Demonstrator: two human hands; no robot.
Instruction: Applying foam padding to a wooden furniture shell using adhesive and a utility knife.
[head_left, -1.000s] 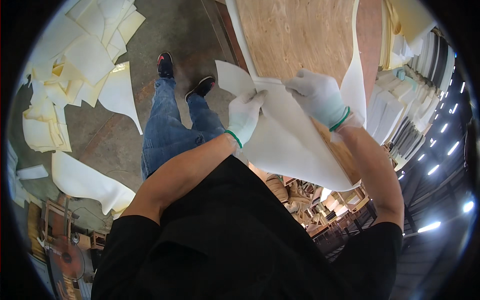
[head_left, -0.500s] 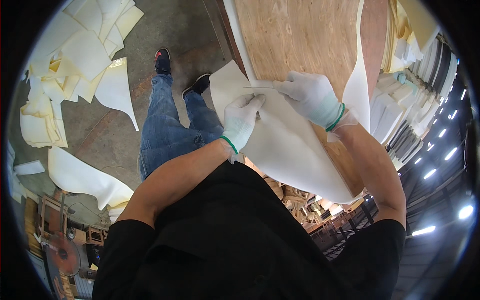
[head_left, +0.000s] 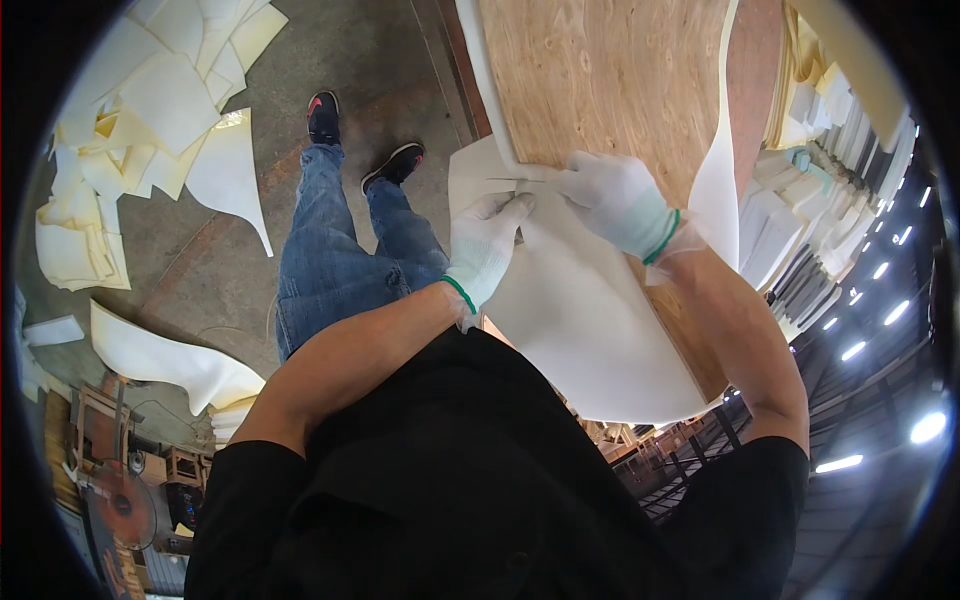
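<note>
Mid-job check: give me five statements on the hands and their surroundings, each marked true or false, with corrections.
1. The left hand pinches the white sheet. True.
2. The right hand holds a thin tool. True.
3. Both hands are bare. False: both wear pale gloves.
4. The wooden board is fully hidden. False: much of the wooden board shows.
5. The round fan shows at the picture's lower left. True.

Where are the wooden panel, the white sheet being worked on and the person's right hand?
Wooden panel [head_left: 605,80]: head view, on its bare grained face.
White sheet [head_left: 600,315]: head view, on its broad lower part.
Right hand [head_left: 620,200]: head view, on the gloved back.
</note>
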